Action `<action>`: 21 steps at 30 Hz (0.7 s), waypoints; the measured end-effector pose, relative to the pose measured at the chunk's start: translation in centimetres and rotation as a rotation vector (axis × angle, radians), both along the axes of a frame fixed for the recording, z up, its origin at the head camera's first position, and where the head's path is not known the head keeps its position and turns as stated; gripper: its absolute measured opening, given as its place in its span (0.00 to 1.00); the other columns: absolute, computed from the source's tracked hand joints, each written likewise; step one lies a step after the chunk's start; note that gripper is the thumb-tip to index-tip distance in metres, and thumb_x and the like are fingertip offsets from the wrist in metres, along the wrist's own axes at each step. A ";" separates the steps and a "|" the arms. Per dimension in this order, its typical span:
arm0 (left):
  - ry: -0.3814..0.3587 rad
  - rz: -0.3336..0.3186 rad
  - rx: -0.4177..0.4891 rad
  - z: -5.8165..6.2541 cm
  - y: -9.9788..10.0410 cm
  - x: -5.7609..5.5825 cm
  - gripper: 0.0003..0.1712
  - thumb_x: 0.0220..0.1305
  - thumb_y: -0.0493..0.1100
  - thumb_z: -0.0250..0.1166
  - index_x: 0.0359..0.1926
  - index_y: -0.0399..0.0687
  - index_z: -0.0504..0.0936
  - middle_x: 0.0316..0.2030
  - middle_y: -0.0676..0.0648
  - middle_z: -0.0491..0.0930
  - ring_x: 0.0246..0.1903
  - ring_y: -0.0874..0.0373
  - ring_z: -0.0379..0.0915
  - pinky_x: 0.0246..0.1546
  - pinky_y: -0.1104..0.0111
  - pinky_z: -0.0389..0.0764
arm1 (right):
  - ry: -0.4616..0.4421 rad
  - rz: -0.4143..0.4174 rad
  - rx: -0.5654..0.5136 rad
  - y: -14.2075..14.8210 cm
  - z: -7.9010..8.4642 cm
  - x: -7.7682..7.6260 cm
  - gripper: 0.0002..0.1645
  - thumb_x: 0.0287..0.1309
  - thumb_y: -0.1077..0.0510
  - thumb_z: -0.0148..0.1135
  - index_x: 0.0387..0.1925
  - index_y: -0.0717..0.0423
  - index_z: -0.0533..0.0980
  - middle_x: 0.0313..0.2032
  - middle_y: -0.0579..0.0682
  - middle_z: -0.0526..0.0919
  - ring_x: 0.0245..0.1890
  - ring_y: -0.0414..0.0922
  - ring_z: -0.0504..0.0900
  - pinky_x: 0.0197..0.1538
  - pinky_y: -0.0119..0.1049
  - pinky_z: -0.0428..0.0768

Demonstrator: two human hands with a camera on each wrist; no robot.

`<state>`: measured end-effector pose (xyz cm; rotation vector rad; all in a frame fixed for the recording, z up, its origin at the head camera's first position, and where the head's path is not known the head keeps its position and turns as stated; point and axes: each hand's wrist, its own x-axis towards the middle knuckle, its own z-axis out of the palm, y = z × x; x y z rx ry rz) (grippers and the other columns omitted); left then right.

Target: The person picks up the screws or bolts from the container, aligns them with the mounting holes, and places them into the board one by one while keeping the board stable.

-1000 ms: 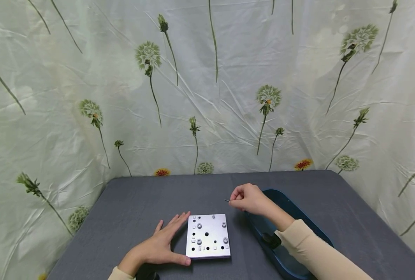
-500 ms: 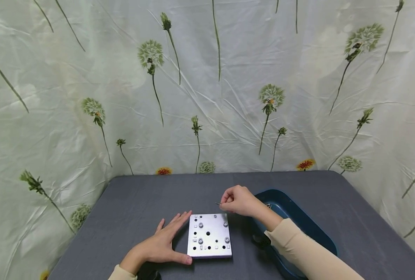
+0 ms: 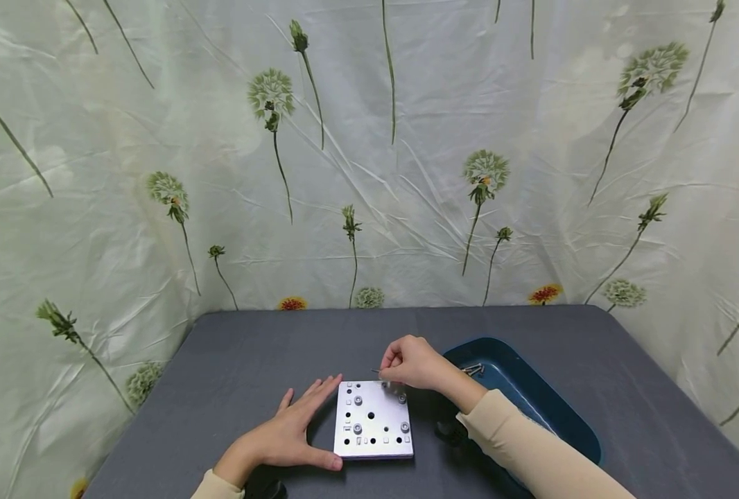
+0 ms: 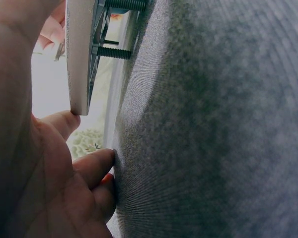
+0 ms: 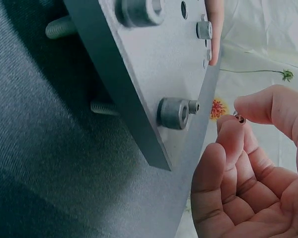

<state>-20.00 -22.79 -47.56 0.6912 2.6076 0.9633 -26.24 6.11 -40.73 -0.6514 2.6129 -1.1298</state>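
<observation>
A square silver metal plate (image 3: 376,400) with several holes and slots stands raised off the table. Socket head screws (image 5: 173,113) sit in it, and their threaded ends (image 4: 114,52) stick out underneath. My left hand (image 3: 285,435) spans its left side, thumb at the front corner and index finger at the back corner, holding it by these edges. Just over the plate's back edge, my right hand (image 3: 412,362) pinches a small socket screw (image 5: 240,118) between thumb and index finger. A smaller screw head (image 5: 193,107) shows beside a bigger one in the right wrist view.
A dark blue tray (image 3: 578,426) stands to the right under my right forearm. Several loose screws (image 3: 473,369) lie at its far end. The dark grey table (image 3: 282,339) ends at a flower-patterned curtain (image 3: 407,235).
My right hand has moved left and nearer with the small screw, from beside the tray to the plate's back edge. The left hand keeps its place on the plate.
</observation>
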 end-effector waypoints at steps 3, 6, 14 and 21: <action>0.006 0.000 -0.001 -0.1 0.0 0.0 0.74 0.50 0.69 0.83 0.88 0.59 0.50 0.87 0.45 0.50 0.86 0.34 0.42 0.70 0.17 0.31 | -0.015 -0.011 0.005 -0.4 -0.1 0.0 0.05 0.60 0.62 0.73 0.29 0.55 0.86 0.22 0.50 0.86 0.20 0.37 0.79 0.27 0.29 0.77; 0.002 0.001 -0.003 0.0 0.0 0.0 0.74 0.50 0.69 0.83 0.88 0.59 0.50 0.87 0.45 0.50 0.86 0.34 0.42 0.71 0.17 0.31 | -0.028 -0.016 0.006 -0.7 -0.2 -0.1 0.05 0.60 0.63 0.74 0.28 0.54 0.85 0.21 0.49 0.86 0.19 0.37 0.78 0.27 0.29 0.77; -0.024 -0.001 0.000 0.2 0.0 0.1 0.74 0.51 0.68 0.83 0.88 0.58 0.49 0.87 0.44 0.49 0.86 0.34 0.41 0.71 0.18 0.31 | -0.053 0.008 -0.006 -1.4 -0.5 -0.1 0.06 0.60 0.64 0.73 0.28 0.54 0.85 0.21 0.46 0.85 0.21 0.39 0.81 0.28 0.30 0.80; -0.038 0.002 -0.007 0.2 0.0 0.0 0.73 0.52 0.69 0.82 0.88 0.61 0.48 0.87 0.44 0.49 0.86 0.35 0.40 0.71 0.18 0.31 | -0.039 0.018 -0.005 -2.1 -0.6 0.0 0.06 0.59 0.65 0.72 0.28 0.54 0.84 0.20 0.43 0.82 0.20 0.37 0.79 0.26 0.29 0.77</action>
